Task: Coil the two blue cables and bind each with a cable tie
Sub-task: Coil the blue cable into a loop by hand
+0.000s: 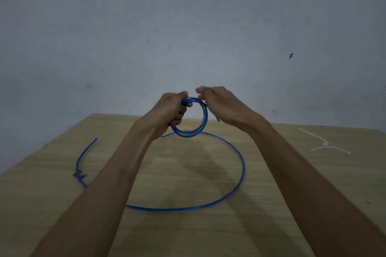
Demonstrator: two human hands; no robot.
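Observation:
A small coil of blue cable (203,120) hangs in the air above the far half of the table. My left hand (171,110) is closed around the coil's left side. My right hand (221,104) touches the coil's upper right, fingers curled over it; whether it grips the cable I cannot tell. A second blue cable (240,165) lies loose on the wooden table (188,236) in a wide open arc that passes under both forearms; its left end (92,144) curves up toward the far left. Two white cable ties (321,144) lie at the far right.
A grey wall stands right behind the table's far edge. A dark smudge (79,175) marks the tabletop beside the loose cable at the left. The table's left edge runs diagonally near that spot.

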